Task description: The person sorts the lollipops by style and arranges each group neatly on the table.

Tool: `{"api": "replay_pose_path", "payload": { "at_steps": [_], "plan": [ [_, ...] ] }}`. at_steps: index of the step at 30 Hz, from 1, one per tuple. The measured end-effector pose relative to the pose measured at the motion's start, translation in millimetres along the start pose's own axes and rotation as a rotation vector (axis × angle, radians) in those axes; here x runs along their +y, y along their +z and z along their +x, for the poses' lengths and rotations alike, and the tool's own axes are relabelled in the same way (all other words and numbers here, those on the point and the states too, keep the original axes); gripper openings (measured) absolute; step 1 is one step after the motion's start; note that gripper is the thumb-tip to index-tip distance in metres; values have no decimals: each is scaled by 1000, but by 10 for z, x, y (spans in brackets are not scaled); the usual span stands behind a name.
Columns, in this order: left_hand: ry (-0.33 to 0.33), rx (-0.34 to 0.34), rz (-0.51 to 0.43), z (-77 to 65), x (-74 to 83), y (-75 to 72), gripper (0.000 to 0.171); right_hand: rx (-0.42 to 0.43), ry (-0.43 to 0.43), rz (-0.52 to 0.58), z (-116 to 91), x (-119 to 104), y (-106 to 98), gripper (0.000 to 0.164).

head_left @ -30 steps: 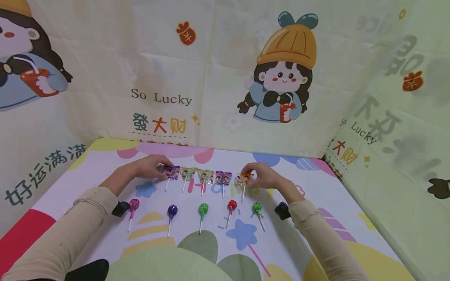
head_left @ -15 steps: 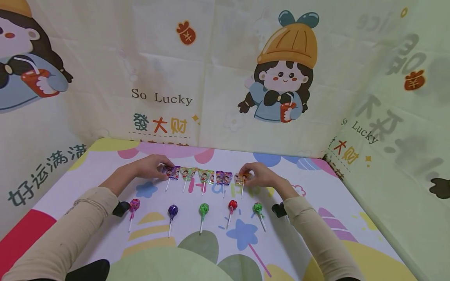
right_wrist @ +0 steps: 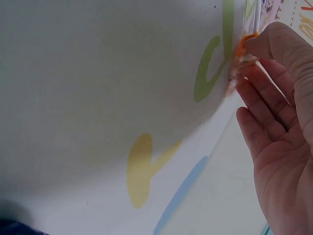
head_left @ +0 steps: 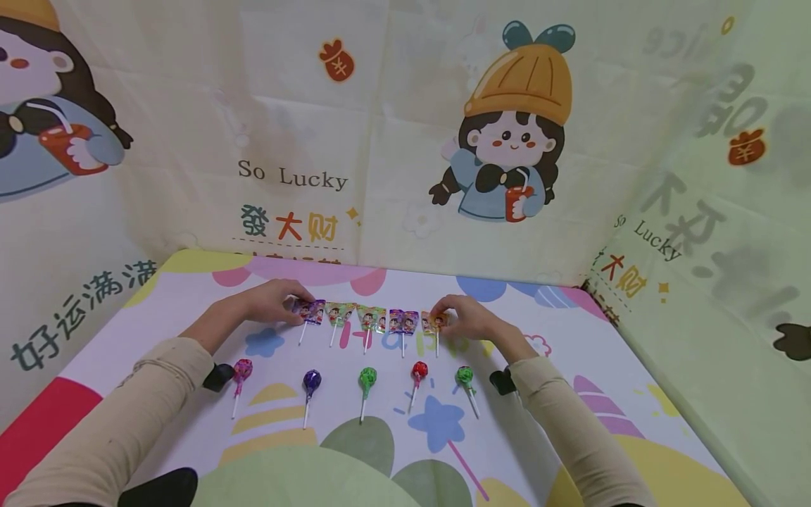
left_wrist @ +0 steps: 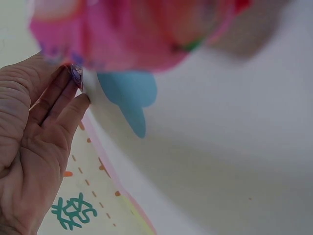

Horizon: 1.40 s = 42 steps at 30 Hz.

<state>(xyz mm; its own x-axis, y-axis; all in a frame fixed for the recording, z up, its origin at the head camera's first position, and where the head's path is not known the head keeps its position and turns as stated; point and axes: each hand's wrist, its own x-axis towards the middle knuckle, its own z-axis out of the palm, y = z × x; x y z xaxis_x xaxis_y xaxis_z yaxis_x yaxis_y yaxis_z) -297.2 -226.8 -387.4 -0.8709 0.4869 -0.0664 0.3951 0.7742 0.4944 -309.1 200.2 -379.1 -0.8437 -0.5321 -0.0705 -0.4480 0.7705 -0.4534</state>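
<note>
Several flat-wrapped lollipops lie in a row towards the back of the table in the head view. My left hand (head_left: 274,301) pinches the wrapper edge of the purple lollipop (head_left: 312,311) at the row's left end. At the right end, my right hand (head_left: 470,317) pinches the orange lollipop (head_left: 434,322) between thumb and fingers, its stick pointing towards me. Between them lie a pale green lollipop (head_left: 340,314), a green-yellow lollipop (head_left: 367,318) and a second purple lollipop (head_left: 403,322). Fingers partly hide both end wrappers.
A nearer, wider-spaced row holds round lollipops: pink (head_left: 242,370), dark blue (head_left: 312,382), green (head_left: 367,379), red (head_left: 419,371) and another green one (head_left: 465,376). Printed cloth walls (head_left: 405,246) border the patterned table (head_left: 342,486) at the back and sides.
My right hand has slid the orange lollipop left, close up to the second purple one. The left hand and the nearer row stay where they were.
</note>
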Motion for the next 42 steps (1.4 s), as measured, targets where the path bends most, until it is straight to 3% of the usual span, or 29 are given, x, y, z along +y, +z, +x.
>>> {"api": "replay_pose_path", "payload": {
  "at_steps": [6,15,31,42],
  "plan": [
    [0,-6,-5,3,-3,3,46,10,2,6,-43,-6,-7,31],
    [9,-12,-4,-32,17,-4,46,40,-62,19,-233,-158,-42,30],
    [14,-23,29,-88,143,56,52,239,-124,103,-579,-477,-7,32],
    [75,75,56,-370,313,-23,50,278,-208,159,-717,-753,44,31]
  ]
}}
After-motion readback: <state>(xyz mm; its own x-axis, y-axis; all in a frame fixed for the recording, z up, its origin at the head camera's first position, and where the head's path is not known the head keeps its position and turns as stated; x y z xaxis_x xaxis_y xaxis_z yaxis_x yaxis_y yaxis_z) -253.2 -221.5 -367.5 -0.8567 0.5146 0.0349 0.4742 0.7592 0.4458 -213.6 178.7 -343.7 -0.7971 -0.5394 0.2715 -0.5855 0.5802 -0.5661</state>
